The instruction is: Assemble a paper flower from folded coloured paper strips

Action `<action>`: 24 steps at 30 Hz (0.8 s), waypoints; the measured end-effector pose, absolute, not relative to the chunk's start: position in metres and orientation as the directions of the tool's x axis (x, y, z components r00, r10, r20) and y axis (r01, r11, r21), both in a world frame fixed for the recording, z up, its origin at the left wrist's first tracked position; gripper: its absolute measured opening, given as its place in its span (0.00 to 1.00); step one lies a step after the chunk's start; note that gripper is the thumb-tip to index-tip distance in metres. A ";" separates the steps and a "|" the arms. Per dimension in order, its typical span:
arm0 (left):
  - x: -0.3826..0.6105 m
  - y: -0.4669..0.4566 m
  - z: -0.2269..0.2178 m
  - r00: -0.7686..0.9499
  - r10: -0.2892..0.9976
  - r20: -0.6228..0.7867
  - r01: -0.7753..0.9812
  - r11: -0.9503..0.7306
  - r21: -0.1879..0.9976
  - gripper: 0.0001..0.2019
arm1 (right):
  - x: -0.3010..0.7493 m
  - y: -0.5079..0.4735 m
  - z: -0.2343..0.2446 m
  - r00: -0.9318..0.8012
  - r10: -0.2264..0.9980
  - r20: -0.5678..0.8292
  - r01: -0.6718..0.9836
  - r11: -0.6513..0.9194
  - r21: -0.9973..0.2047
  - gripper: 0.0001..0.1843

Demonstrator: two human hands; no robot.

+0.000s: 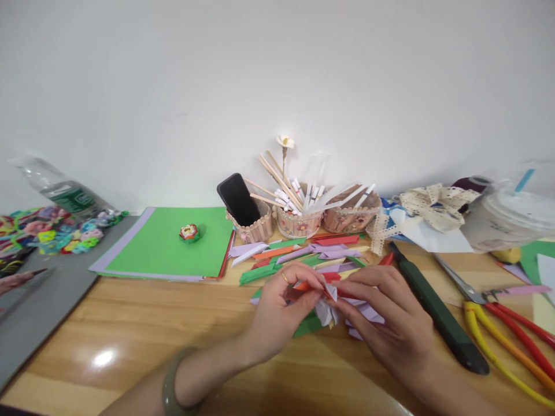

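Between my two hands is a small piece of folded white and orange paper (328, 306), raised a little above the table. My left hand (284, 303), with a ring and a bangle, pinches its left side between thumb and fingers. The fingertips of my right hand (385, 312) are closed on its right side. Just beyond and beneath lie many folded paper strips (299, 252) in green, purple, red, orange and white. Part of the folded paper is hidden by my fingers.
Green paper sheets (169, 248) carry a small paper flower (189, 233). Behind stand decorated holders (299, 224) with sticks and a phone (239, 199). To my right lie a dark green cutter (437, 312) and scissors (474, 297), plus a plastic cup (515, 216). Another person's hand (15, 281) shows at far left.
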State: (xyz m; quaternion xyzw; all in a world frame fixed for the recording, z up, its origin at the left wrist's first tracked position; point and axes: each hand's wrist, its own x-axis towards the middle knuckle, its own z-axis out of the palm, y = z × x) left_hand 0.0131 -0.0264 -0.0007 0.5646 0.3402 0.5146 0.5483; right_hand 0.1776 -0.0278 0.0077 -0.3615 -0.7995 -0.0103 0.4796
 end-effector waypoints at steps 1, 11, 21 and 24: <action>0.013 -0.026 -0.001 0.246 0.946 0.212 -0.179 -0.170 0.969 0.01 | 0.178 -0.028 0.007 -0.268 0.574 0.774 0.592 0.732 -0.339 0.08; 0.010 -0.024 -0.004 0.363 0.892 0.268 -0.131 -0.236 0.963 0.02 | 0.174 -0.028 0.016 -0.333 0.555 0.762 0.473 0.797 -0.374 0.07; 0.006 -0.019 0.011 0.397 0.892 0.215 0.033 -0.248 0.968 0.04 | 0.177 -0.024 0.013 -0.386 0.662 0.642 0.328 0.749 -0.576 0.09; 0.001 -0.014 0.019 0.419 0.884 0.207 0.206 -0.314 0.927 0.04 | 0.177 -0.022 0.007 -0.391 0.783 0.484 0.271 0.600 -0.752 0.08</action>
